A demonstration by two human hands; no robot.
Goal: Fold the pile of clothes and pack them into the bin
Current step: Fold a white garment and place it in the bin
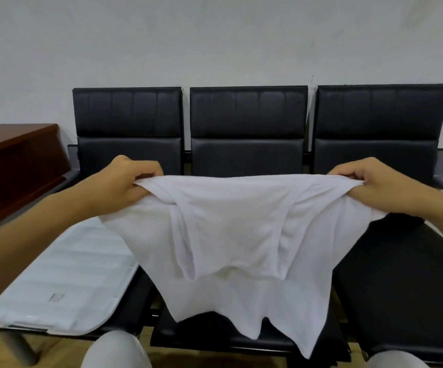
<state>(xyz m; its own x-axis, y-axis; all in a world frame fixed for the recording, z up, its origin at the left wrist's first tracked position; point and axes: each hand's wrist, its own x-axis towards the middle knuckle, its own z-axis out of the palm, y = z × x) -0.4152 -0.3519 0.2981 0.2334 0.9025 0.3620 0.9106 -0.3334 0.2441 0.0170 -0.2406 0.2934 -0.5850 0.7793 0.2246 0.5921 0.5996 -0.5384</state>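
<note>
Behind the fingers, a row of three black padded seats (pixel 247 144) is set against a pale wall, with a dark wooden cabinet (pixel 15 160) off to the left. A white garment (pixel 228 229) is held up over the middle seat. It is pinched at its upper edge by the left hand (pixel 124 179) at one end and the right hand (pixel 374 181) at the other. The fingers and thumb of each hand are curled and closed on a small bunch of cloth, and the edge between them is drawn fairly taut. Below the fingers the cloth hangs in loose folds, with two sleeve-like loops drooping at its middle and a ragged lower hem near the seat's front edge.

The garment is judged to be light, thin and wholly limp. No shape will be kept unless it is stretched or laid flat, and the cloth may slip if pinched too lightly. A hold at two corners or shoulder seams is likely best, so that it hangs square.

Below the left fingers, a white striped flat item (pixel 63 274) lies on the left seat. It may be a lid or a bag, but this cannot be told. No bin can be made out with certainty.
</note>
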